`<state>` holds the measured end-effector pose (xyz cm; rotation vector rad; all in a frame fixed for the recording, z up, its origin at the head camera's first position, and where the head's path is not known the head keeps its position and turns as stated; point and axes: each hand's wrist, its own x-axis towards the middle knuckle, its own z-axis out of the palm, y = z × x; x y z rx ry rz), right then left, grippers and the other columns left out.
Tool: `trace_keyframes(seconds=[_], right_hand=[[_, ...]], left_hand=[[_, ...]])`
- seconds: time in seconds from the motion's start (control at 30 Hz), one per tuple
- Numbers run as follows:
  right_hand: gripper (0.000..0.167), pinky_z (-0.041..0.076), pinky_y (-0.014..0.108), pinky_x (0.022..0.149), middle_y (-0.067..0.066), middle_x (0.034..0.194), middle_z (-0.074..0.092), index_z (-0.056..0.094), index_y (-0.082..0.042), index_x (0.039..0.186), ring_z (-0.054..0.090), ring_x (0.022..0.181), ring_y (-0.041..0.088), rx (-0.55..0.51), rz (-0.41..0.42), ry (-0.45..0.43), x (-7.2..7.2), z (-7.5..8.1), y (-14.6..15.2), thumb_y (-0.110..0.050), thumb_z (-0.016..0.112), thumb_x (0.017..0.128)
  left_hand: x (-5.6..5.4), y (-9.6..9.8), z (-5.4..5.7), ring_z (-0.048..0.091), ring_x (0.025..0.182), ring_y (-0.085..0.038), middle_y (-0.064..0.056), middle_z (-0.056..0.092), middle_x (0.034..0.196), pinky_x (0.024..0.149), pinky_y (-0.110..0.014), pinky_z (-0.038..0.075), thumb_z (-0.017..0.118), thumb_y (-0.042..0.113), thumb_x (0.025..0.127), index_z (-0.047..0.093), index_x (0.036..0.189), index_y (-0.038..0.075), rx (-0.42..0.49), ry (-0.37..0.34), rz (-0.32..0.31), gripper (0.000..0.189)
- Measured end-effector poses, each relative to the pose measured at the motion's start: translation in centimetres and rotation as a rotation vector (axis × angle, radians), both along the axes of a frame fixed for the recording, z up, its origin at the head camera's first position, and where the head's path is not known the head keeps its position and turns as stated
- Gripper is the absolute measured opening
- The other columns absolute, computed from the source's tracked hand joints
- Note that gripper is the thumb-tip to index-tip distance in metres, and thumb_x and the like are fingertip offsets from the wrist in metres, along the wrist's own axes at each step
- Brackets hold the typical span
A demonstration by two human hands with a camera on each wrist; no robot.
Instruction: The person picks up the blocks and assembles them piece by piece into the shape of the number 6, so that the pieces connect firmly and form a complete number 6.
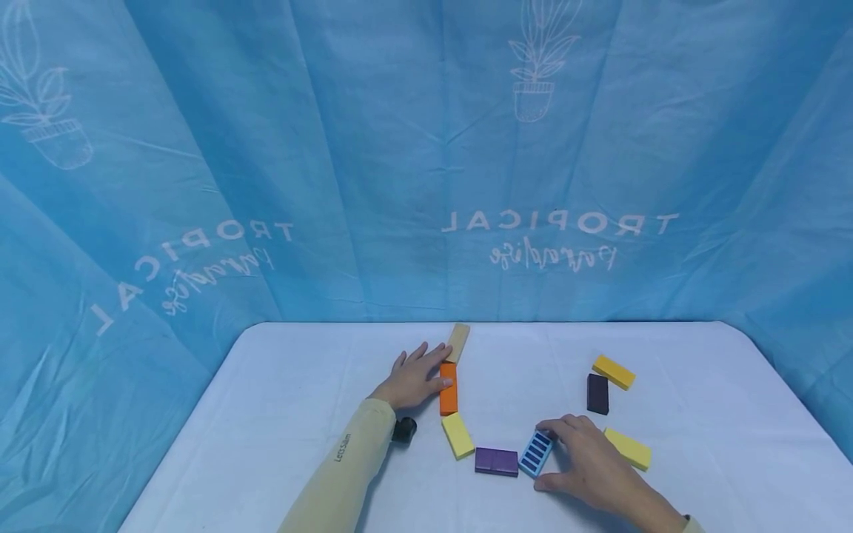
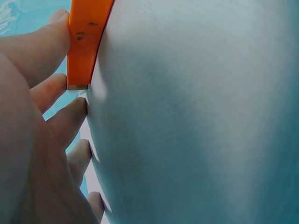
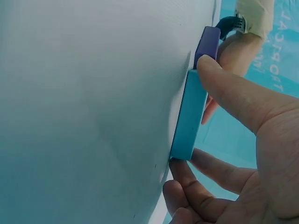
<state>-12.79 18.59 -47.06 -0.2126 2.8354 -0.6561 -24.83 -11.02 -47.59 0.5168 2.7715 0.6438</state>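
My left hand [image 1: 412,381] lies over the left side of an orange block [image 1: 449,400], fingers spread and thumb touching it. Its index fingertip reaches where a beige block [image 1: 458,342] meets the orange one. In the left wrist view the thumb rests against the orange block [image 2: 86,46]. My right hand [image 1: 586,466] pinches a light blue block [image 1: 531,465] with dark bars on top, thumb at the near end and fingers at the far end. The blue block [image 3: 189,116] stands beside a purple block [image 1: 496,462]; a pale yellow block [image 1: 457,435] lies between purple and orange.
Right of the blue block lie a black block [image 1: 597,394], an amber block [image 1: 614,371] and another pale yellow block [image 1: 628,448], partly behind my right hand. A white cloth covers the table [image 1: 266,400]. Blue printed curtains [image 1: 400,185] surround its back and sides.
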Motion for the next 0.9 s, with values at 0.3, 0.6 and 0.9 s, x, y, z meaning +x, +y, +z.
trace_keyframes(seconds=[0.3,0.6,0.9], right_hand=[[0.077,0.049,0.053,0.1,-0.003,0.116,0.063,0.065,-0.021,0.129,0.055,0.112,0.02,-0.081,-0.085,-0.019,0.7,0.7,1.5,-0.049,0.093,0.062],[0.073,0.053,0.044,0.09,-0.003,0.121,0.062,0.064,-0.019,0.13,0.056,0.105,0.017,-0.18,-0.079,0.056,1.5,1.1,3.8,-0.048,0.09,0.069],[0.081,0.051,0.054,0.093,0.013,0.132,0.058,0.058,-0.012,0.138,0.055,0.113,0.029,-0.185,-0.181,0.066,2.2,1.4,5.7,-0.055,0.084,0.075]], left_hand=[[0.1,-0.1,0.1,0.014,0.154,-0.028,0.003,0.029,0.164,0.122,-0.057,0.003,0.057,0.043,0.102,0.032,0.159,0.024,0.003,-0.003,0.003,0.066],[0.2,0.0,0.3,0.014,0.154,-0.028,0.002,0.029,0.164,0.122,-0.057,0.004,0.058,0.041,0.102,0.032,0.159,0.023,0.009,-0.004,0.001,0.065],[0.1,0.0,0.0,0.015,0.154,-0.027,0.002,0.03,0.164,0.122,-0.057,0.004,0.057,0.043,0.102,0.032,0.159,0.023,-0.002,0.006,-0.002,0.066]])
